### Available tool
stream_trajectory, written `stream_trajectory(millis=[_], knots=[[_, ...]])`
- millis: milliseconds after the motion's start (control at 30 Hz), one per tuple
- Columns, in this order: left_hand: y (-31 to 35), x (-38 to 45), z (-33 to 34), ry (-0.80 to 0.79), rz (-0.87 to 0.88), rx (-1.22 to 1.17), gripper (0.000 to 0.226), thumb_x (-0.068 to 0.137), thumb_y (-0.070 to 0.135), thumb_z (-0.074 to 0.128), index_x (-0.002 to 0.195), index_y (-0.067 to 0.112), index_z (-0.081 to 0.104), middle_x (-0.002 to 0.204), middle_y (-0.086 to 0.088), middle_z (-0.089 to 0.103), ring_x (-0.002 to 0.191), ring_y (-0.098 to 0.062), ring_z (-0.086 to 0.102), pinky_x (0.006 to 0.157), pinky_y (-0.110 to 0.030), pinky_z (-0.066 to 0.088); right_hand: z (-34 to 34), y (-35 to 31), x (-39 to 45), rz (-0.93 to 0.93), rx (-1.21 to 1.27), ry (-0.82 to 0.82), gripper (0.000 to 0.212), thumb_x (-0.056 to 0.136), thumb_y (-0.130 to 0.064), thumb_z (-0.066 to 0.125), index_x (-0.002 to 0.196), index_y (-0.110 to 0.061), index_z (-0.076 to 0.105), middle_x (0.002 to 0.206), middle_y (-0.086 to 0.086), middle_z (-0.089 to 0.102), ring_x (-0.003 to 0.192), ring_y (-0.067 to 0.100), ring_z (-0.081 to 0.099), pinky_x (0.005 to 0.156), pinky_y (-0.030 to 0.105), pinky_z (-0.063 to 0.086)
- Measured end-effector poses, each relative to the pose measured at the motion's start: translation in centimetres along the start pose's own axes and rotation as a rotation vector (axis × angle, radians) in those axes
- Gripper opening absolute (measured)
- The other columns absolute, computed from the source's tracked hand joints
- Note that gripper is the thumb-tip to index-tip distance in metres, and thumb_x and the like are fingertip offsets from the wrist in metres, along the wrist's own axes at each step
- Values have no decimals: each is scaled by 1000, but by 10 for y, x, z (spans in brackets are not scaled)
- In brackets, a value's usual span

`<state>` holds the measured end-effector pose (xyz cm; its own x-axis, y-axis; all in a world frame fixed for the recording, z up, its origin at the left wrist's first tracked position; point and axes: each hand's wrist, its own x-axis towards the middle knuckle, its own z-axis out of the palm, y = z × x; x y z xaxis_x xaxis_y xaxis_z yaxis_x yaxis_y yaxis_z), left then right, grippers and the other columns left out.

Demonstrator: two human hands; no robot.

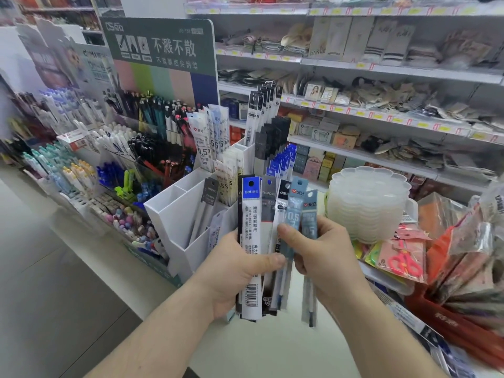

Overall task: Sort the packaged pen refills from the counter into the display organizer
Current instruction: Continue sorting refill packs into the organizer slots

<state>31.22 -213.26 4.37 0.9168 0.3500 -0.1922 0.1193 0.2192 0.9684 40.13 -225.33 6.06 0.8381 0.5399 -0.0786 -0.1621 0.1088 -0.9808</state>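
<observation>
My left hand (pixel 234 271) grips a fanned bundle of packaged pen refills (pixel 252 222), upright, with blue, grey and black header cards. My right hand (pixel 324 257) pinches two grey-blue refill packs (pixel 309 214) at the right side of the fan, thumb on the front. Both hands hover just in front of the white display organizer (pixel 174 216), whose tall compartments hold several refill packs (pixel 204 137). One grey pack (pixel 208 192) leans in a near compartment. The two left front compartments look empty.
A pen display (pixel 131 148) with a green sign stands to the left. A stack of translucent scalloped trays (pixel 368 203) sits right of my hands. Packaged scissors (pixel 403 260) and bagged goods (pixel 469 263) crowd the right. Store shelves (pixel 354 66) run behind. The white counter (pixel 267 347) lies below.
</observation>
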Motion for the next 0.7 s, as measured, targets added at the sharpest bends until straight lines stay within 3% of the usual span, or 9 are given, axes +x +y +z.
stream_trajectory(millis=[133,267,367,467,533,633,700], knots=[[-1,-4,-2,106,-31,8,38,79,-10,72,113,7,68,105,-13,75,99,-31,72,94,-52,54,5,4,0,44,39,104,19,98,-20,59,86,-7,64,52,1,48,40,13,37,38,23,30],[1,-9,-8,214,-43,2,35,80,-8,73,108,12,67,97,-8,77,91,-28,74,86,-54,57,7,-2,1,85,238,182,47,105,-40,40,95,-4,68,55,0,53,45,13,50,43,25,43],[-2,-11,-9,211,-50,19,41,77,-1,79,114,10,64,99,-8,77,92,-27,74,86,-53,58,16,-3,0,80,240,160,48,105,-41,35,99,-8,69,57,-2,62,48,9,59,50,25,50],[-4,-12,-6,168,-47,35,52,71,9,81,119,7,63,106,-9,75,99,-27,72,92,-51,55,28,1,-1,54,145,158,42,106,-38,36,88,-16,67,62,-7,71,56,5,68,57,27,55],[-4,-14,-5,118,-32,34,49,73,8,78,120,8,64,109,-9,75,102,-26,71,94,-47,55,34,6,1,26,90,173,43,106,-37,36,84,-18,66,65,-5,73,63,8,70,66,33,58],[-3,-16,-6,79,-11,50,51,71,10,76,121,9,65,111,-7,74,104,-24,71,92,-40,55,39,14,2,15,20,189,48,106,-43,35,81,-22,70,80,5,76,85,25,73,86,51,57],[-3,-17,-8,100,-4,76,44,76,2,76,118,10,66,108,-7,75,101,-23,72,89,-40,57,42,15,2,11,14,182,49,106,-42,36,75,-26,70,76,0,76,80,19,74,85,50,57]])
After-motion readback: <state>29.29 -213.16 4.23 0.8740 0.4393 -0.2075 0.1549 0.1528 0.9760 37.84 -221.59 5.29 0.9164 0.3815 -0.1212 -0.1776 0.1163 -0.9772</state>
